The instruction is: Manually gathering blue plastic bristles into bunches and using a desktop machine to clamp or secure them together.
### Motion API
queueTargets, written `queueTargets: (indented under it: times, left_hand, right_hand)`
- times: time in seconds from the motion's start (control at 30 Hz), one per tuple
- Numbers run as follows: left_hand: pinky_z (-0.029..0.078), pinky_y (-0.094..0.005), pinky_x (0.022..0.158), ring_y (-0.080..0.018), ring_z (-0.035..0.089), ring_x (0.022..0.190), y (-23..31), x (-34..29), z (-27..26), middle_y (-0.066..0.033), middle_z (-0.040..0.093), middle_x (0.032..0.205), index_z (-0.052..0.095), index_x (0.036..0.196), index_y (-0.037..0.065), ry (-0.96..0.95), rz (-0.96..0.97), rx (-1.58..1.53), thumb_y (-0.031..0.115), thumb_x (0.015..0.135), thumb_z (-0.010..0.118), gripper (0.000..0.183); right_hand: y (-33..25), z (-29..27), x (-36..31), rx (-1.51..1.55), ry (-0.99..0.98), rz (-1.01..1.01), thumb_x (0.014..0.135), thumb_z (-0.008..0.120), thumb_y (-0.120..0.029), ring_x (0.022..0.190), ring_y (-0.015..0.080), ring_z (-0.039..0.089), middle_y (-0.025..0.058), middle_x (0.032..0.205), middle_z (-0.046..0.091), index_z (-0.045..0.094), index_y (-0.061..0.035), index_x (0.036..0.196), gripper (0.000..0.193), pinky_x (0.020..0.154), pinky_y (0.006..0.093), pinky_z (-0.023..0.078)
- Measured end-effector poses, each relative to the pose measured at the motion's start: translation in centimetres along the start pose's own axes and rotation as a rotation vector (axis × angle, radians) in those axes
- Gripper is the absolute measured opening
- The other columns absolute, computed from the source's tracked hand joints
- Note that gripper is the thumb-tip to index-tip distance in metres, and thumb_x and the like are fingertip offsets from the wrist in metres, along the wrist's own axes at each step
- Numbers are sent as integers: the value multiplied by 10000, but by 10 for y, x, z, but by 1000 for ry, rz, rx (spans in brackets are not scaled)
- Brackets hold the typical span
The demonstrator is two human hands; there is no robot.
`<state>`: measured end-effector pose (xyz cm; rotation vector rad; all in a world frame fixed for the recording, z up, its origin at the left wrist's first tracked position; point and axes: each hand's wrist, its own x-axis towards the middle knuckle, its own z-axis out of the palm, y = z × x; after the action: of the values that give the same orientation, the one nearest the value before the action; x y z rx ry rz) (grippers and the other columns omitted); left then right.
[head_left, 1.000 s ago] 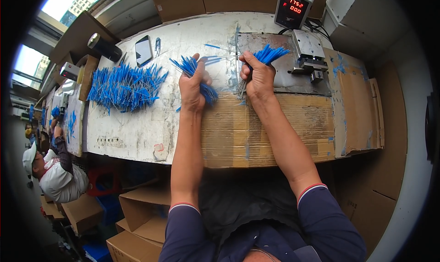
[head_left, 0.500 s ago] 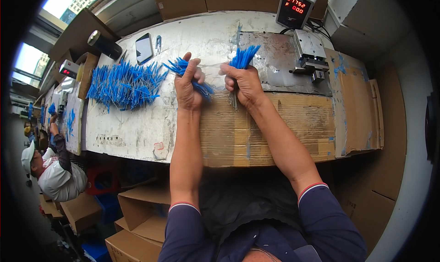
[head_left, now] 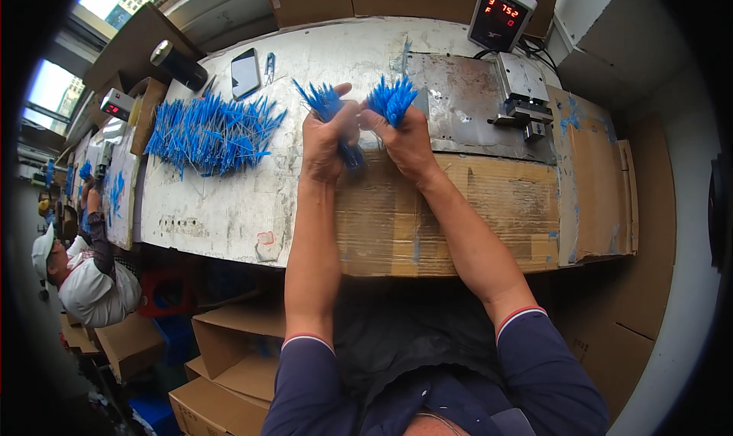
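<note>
My left hand (head_left: 321, 150) is closed round a bunch of thin blue wire brushes (head_left: 319, 98); their blue ends stick out above the fingers, and more blue shows below the palm. Close beside it, my right hand (head_left: 410, 144) grips a second bunch of brushes (head_left: 393, 100), blue ends up. The fingers of both hands nearly meet over the worktable, and the gap between them is slightly blurred. A wide pile of similar brushes (head_left: 210, 137) with thin wire stems lies to the left of my hands.
A phone (head_left: 245, 74) and a dark cylindrical bottle (head_left: 179, 66) are at the back left. A metal plate (head_left: 462, 104), a small clamp-like fixture (head_left: 523, 92) and a red digital display (head_left: 500, 16) stand right. Cardboard (head_left: 466, 214) covers the front. A co-worker (head_left: 95, 287) sits far left.
My hands have come closer together. The bunch in my left hand now stands more upright, and the right bunch has shifted slightly left.
</note>
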<state>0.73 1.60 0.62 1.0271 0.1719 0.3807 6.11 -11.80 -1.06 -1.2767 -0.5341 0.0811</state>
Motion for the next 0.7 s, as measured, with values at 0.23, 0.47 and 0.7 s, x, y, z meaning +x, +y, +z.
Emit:
queueTargets:
  times: [0.23,0.47,0.7]
  left_hand:
    - [430,-203,493,-57,531,615,2,-3,-8,-93,697,1040,483,1408,-19,-84,41,-48,101,909,779,592]
    - [458,-209,506,-66,548,649,6,0,-20,-124,680,1043,489,1372,-43,30,172,-95,158,944,746,538]
    - [473,-221,506,-78,573,650,-6,10,-28,-82,652,918,519,1317,-50,160,199,-42,113,959,727,445]
  right_hand:
    - [-6,-5,-3,-93,-200,208,925,718,-12,807,111,693,36,890,721,676,-2,1056,138,736,269,575]
    - [-24,6,-5,-2,94,-35,904,730,19,806,145,689,61,879,713,673,10,998,111,776,293,564]
    - [-9,11,-10,52,6,48,895,724,30,783,138,692,54,857,718,676,4,999,118,748,290,560]
